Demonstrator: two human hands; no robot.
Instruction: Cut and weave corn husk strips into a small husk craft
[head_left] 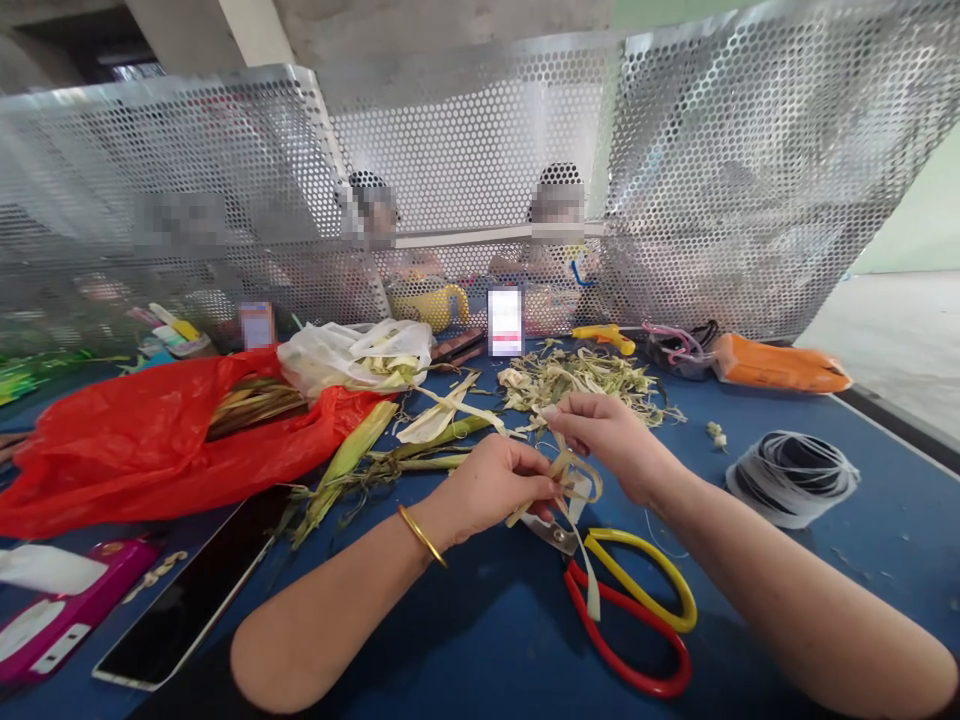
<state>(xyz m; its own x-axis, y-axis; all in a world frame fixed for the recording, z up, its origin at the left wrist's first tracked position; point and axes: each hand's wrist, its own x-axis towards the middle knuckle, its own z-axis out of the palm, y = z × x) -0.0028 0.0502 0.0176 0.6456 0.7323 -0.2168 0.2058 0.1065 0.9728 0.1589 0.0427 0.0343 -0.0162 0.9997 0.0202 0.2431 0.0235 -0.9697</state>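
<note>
Between my hands is a pale corn husk strip point(581, 482), bent into loops, with one tail hanging over the scissors. My left hand point(499, 485), with a gold bangle at the wrist, pinches the strip near its middle. Just above and to the right, my right hand point(604, 435) is closed, thumb and finger pressed together at the strip's upper part; its exact hold is partly hidden. Beneath the hands lie scissors point(641, 600) with one yellow and one red handle, blades partly covered. Beyond my fingers spreads a heap of husk scraps point(585, 378).
A red plastic bag point(135, 440) with dried husks, a white bag point(345, 355) and a green husk point(345, 455) lie left. A black phone point(195, 585) rests front left. Right are a spool of white line point(793, 478) and an orange packet point(780, 363). Behind stands a perforated metal screen point(465, 130).
</note>
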